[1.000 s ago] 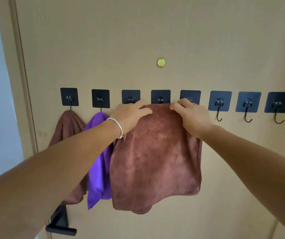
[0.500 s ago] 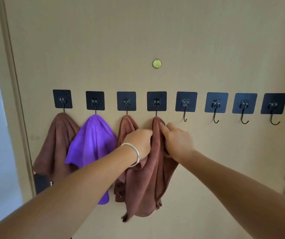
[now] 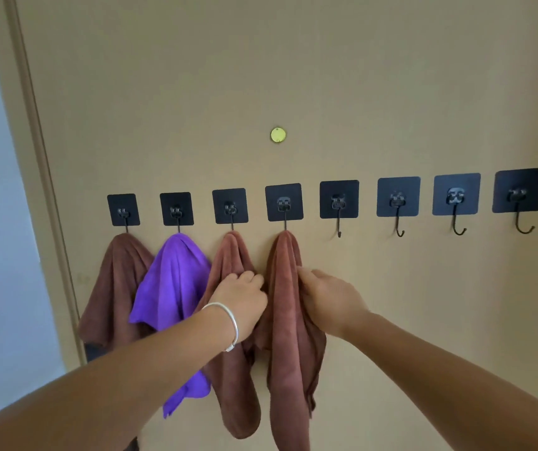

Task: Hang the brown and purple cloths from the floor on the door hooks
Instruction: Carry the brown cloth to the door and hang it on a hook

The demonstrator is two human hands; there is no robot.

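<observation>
Hanging bunched from fourth hook (image 3: 284, 206): brown cloth (image 3: 288, 336); grip seemingly two-handed.

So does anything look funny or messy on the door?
A little. One brown cloth is spread across two hooks, the third hook and fourth hook, while the purple cloth uses one. The hooks' black pads sit slightly tilted. Nothing is torn or fallen.
</observation>
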